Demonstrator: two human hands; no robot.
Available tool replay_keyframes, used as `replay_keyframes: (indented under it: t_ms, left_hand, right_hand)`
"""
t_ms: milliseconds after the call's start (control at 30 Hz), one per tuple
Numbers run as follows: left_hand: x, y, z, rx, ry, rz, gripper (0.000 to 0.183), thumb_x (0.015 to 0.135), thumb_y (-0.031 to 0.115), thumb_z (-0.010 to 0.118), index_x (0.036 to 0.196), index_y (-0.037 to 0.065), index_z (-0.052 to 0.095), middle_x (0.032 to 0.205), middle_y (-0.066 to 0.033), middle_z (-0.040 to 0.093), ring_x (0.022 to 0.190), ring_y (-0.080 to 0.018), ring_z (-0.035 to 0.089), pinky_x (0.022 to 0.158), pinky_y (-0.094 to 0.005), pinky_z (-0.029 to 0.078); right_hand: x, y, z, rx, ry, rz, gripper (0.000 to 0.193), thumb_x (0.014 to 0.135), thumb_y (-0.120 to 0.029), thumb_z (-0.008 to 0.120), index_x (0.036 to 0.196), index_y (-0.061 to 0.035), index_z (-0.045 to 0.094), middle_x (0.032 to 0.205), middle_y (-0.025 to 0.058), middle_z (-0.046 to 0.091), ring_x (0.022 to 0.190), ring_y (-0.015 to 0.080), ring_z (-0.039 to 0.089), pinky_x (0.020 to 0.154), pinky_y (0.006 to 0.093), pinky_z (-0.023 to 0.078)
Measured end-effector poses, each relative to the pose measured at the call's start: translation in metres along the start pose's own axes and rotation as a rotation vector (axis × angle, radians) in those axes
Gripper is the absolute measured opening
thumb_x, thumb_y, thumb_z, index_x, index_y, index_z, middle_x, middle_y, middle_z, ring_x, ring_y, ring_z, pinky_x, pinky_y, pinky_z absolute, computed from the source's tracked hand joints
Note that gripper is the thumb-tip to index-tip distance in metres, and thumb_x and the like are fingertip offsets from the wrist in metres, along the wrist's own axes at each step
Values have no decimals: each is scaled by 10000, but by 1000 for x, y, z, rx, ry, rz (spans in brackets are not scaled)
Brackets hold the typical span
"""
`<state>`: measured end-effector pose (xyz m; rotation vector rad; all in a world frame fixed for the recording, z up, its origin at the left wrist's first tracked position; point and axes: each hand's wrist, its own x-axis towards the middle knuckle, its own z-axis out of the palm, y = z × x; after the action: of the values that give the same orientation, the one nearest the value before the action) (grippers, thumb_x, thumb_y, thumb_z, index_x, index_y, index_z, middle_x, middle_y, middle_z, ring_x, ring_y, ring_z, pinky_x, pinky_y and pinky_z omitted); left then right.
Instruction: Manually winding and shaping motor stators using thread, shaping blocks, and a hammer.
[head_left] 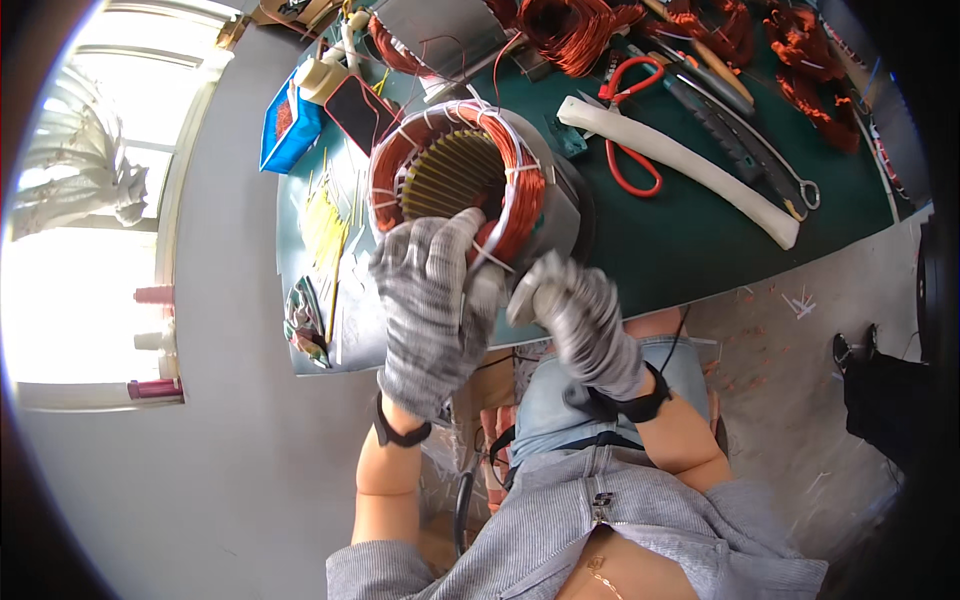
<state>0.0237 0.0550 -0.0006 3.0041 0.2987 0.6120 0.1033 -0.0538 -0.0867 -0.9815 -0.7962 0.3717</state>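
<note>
A motor stator (560, 210) with copper windings stands on the green table, its open bore facing up and yellowish slot liners lining the inside. White lacing ties bind the orange-red winding ring (524, 170). My left hand (428, 300), in a grey-white knitted glove, curls its fingers over the stator's near rim, gripping the winding there. Close by on the right, my gloved right hand (582, 325) is closed, a little off the stator's near side. Motion blurs its fingertips, and whatever they pinch is too small to make out.
Red-handled scissors (633, 175), a long white bar (690, 165) and several dark-handled tools lie right of the stator. Copper coils (570, 35) sit at the back. Left are a blue bin (290, 125), a phone-like slab (360, 112) and yellow strips (325, 225).
</note>
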Motion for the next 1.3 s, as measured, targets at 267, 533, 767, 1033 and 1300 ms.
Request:
replay_keyframes:
  t_ms: [267,533,767,1033,1300]
  left_hand:
    - [10,2,6,-111,64,-32,299,689,115,683,967,46,596,835,-87,564,795,-280,505,766,-392,356]
    - [7,-12,13,-277,132,0,245,704,123,685,920,37,605,758,-88,557,700,-274,496,666,-372,393]
    - [-6,-43,-10,-129,84,224,325,693,110,696,994,26,606,926,-118,589,909,-299,521,836,-409,407]
    - [24,-39,-29,-87,-229,208,352,691,200,722,999,62,620,1033,-157,612,1122,-380,483,942,-445,397]
    - [23,-54,-18,-222,-166,363,430,721,306,692,1068,74,588,1007,-157,572,987,-359,485,978,-477,300]
  right_hand:
    - [-12,20,-20,-252,-243,-33,230,788,-34,555,1017,-21,570,1042,130,589,900,286,593,751,386,475]
    - [-16,-29,-49,-597,124,-97,391,935,-335,373,748,-53,570,626,75,562,521,198,503,523,304,406]
    - [-88,-49,-103,-831,134,152,218,872,-153,474,1029,-58,593,829,135,582,741,305,578,689,394,469]
    - [0,-48,-20,-932,8,-366,424,747,31,613,1150,-98,599,821,54,553,821,227,533,769,341,445]
    - [24,0,23,-957,67,-595,578,721,101,487,1270,-67,425,1008,149,539,872,286,532,833,404,426]
